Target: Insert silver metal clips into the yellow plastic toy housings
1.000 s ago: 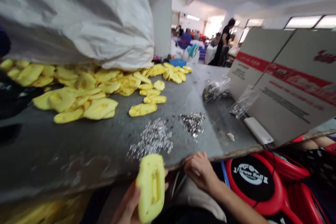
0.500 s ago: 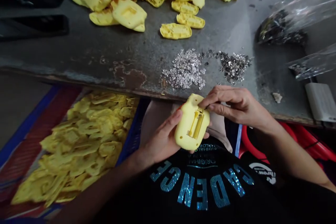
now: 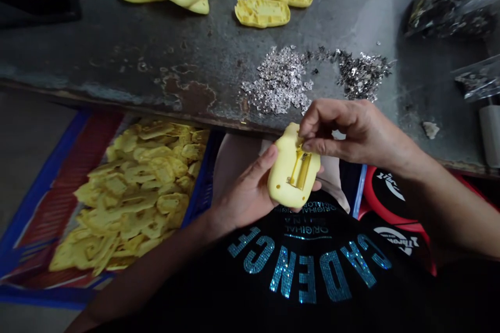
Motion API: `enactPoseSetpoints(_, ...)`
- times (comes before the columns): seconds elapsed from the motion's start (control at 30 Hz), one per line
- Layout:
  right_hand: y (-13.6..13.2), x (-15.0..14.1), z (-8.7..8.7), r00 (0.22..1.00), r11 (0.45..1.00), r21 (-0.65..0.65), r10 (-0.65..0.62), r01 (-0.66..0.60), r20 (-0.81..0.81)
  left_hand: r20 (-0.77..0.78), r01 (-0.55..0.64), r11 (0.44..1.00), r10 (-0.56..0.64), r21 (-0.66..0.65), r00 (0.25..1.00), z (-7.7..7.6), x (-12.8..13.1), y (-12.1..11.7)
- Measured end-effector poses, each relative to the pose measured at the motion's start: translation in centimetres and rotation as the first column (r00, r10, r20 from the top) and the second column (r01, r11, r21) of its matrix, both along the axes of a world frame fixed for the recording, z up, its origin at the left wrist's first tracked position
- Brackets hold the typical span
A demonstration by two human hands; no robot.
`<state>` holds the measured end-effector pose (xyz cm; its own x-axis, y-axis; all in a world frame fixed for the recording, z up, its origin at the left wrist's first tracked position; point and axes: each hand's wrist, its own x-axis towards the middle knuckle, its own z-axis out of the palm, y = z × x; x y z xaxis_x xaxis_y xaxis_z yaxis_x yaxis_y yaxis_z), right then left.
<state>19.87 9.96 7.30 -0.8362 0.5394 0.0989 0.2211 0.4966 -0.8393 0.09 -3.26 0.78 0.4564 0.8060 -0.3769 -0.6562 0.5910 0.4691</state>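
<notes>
left hand holds one yellow shell — right hand pinches it

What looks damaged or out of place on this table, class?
The table's metal top has a rusty, peeling patch near its front edge, which looks damaged. Loose silver bits lie heaped directly on the metal, not in a container, and a small pale crumb sits apart from them.

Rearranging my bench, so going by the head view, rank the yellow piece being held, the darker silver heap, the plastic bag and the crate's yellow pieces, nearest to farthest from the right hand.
From the right hand:
1. Yellow moulded piece: at the fingertips, to its left.
2. Darker silver heap: just ahead on the bench.
3. Plastic bag: farther ahead, to the right.
4. Crate's yellow pieces: far left, below the bench edge.
</notes>
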Motion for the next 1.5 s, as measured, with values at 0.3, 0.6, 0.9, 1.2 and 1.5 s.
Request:
enactPoseSetpoints(0.3,-0.1,-0.4,1.1,0.995,0.985,0.166,0.031,-0.047,0.094,0.025,-0.155,0.988,0.155,0.003,0.988,-0.4,0.9,-0.4)
enactPoseSetpoints(0.6,0.1,-0.5,1.2,0.999,0.997,0.075,-0.017,0.014,0.044,0.006,-0.062,0.998,0.062,-0.001,0.998,-0.4,0.3,-0.3)
enactPoseSetpoints(0.9,-1.4,0.5,-0.2,0.984,0.985,0.024,-0.168,0.170,-0.065,0.027,-0.081,0.996,0.080,0.043,0.996,-0.3,0.4,-0.3)
enactPoseSetpoints(1.2,-2.1,-1.0,-2.9,0.983,0.982,0.108,-0.144,0.156,-0.117,-0.222,-0.313,0.890,0.396,0.332,0.891,-1.2,0.4,-1.3)
enactPoseSetpoints(1.5,-4.0,-3.2,-4.9,0.909,0.943,0.157,-0.224,0.293,-0.353,-0.570,-0.175,0.867,0.447,0.467,0.689,-1.6,-1.7,-2.9)
